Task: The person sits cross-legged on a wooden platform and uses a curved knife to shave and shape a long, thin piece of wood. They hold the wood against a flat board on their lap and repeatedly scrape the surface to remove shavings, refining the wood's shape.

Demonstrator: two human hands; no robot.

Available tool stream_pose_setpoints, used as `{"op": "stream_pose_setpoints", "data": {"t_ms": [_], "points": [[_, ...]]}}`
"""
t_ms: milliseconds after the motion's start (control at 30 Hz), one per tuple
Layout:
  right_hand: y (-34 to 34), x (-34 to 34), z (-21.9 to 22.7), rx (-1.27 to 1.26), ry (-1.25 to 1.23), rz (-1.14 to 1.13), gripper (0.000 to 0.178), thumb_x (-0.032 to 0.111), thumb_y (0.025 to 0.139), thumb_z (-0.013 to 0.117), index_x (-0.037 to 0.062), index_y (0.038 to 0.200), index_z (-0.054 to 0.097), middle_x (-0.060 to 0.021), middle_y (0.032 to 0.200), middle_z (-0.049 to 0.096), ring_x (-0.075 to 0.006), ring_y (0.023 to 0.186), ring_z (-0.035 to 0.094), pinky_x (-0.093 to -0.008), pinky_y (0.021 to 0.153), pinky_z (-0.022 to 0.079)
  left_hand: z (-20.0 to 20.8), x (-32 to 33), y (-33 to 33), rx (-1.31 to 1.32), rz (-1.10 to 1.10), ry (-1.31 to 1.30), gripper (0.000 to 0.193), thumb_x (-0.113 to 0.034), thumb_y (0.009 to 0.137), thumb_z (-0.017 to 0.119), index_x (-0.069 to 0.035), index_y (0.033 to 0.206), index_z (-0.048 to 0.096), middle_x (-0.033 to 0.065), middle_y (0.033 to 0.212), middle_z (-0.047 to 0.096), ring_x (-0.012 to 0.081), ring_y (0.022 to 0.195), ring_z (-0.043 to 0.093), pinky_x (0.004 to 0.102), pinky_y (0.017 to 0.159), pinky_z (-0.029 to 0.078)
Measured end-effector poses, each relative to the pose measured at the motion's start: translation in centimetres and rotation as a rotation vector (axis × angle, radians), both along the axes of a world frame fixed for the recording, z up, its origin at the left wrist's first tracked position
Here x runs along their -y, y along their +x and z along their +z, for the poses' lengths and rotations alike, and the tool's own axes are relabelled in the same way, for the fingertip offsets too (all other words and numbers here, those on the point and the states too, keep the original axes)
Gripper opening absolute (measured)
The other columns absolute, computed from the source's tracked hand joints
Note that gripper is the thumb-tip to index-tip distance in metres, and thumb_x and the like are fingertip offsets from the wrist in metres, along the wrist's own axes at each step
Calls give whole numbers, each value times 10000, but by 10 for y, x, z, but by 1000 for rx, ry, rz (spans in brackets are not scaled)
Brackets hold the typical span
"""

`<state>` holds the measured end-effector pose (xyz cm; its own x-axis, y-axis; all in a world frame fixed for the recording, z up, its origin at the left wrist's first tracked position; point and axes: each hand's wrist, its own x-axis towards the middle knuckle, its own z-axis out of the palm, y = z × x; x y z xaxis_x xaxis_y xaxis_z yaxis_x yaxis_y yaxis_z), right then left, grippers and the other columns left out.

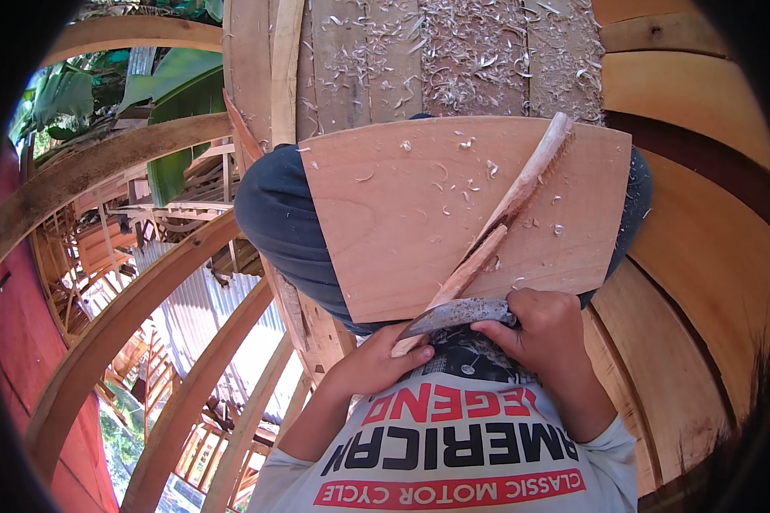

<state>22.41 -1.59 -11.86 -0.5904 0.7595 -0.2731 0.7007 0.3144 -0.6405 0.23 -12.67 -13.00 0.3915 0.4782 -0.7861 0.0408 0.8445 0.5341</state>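
Note:
A long, slightly crooked wooden stick [479, 261] slants over a flat, tapered wooden board [385, 222] lying across my lap. Its near end, pale and freshly cut, is gripped by my left hand [376, 363] at my shirt front. My right hand [546, 329] is closed at the right end of a curved, stained metal blade [460, 315]; the handle is hidden in the fist. The blade crosses the stick just past my left fingers, its pointed tip toward the left hand. Dark bark and a split show along the stick's middle.
Curled wood shavings [470, 56] cover the planks ahead, and a few lie on the board. Curved wooden ribs [145, 333] stand at the left with open gaps between them, beside a banana leaf [175, 90]. Broad curved planks [684, 111] rise at the right.

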Motion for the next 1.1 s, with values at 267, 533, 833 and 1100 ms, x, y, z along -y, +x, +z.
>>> {"op": "stream_pose_setpoints", "data": {"t_ms": [267,533,833,1100], "points": [[4,-31,0,131,217,-97,466,435,750,725,31,608,541,-125,556,533,-290,508,577,-346,462,417,-8,0,-2,81,-111,-174,490,-355,922,549,39,1211,526,179,1013,628,220,928,571,320,864,425],[32,-73,24,52,147,-289,414,372,789,720,-3,678,583,-150,568,514,-305,487,530,-349,455,387,-24,14,-10,190,-120,-181,535,-424,900,576,16,1202,531,130,935,622,180,846,560,310,794,440],[-1,-8,1,104,-14,0,466,470,753,707,52,601,567,-123,556,568,-285,488,587,-365,461,452,-16,14,-3,129,50,-148,540,-471,879,593,10,1119,547,71,920,594,128,852,547,281,769,450],[23,-59,9,226,150,-217,448,416,769,711,25,619,553,-165,568,542,-344,511,560,-372,459,422,-24,9,-10,230,-44,-263,475,-483,876,596,-20,981,582,4,750,539,65,639,506,225,568,413]]}}
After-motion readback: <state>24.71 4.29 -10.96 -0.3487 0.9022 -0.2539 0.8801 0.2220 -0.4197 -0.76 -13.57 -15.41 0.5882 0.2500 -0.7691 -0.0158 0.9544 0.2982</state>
